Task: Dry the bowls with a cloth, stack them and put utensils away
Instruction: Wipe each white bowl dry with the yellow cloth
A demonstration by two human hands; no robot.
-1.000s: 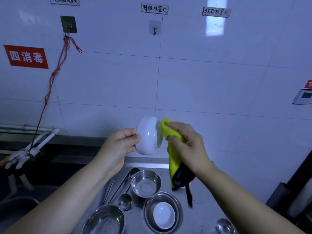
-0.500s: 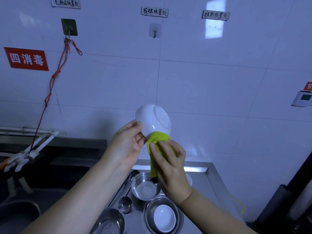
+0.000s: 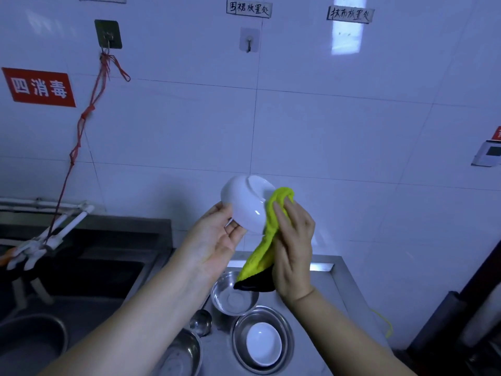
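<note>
My left hand (image 3: 217, 240) holds a white bowl (image 3: 245, 203) by its rim, bottom tilted up and to the right, at chest height before the wall. My right hand (image 3: 294, 245) grips a yellow cloth with a black edge (image 3: 267, 240) and presses it against the bowl's right side and foot. Below on the steel counter (image 3: 325, 291) stand a small steel bowl (image 3: 234, 297), a larger steel bowl (image 3: 261, 340) with a second white bowl (image 3: 264, 343) inside it, and another steel bowl (image 3: 181, 354) partly hidden by my left forearm. A steel spoon (image 3: 200, 324) lies between them.
A dark sink (image 3: 89, 272) lies to the left with a metal basin (image 3: 29, 340) at the lower left. White tongs (image 3: 51, 237) hang on a red string (image 3: 78, 137) from a wall hook. An empty hook (image 3: 249, 40) is on the tiled wall. Dark objects stand at the right edge.
The bowl has turned so its foot faces right. My right hand has moved the cloth from under the bowl up along its right side.
</note>
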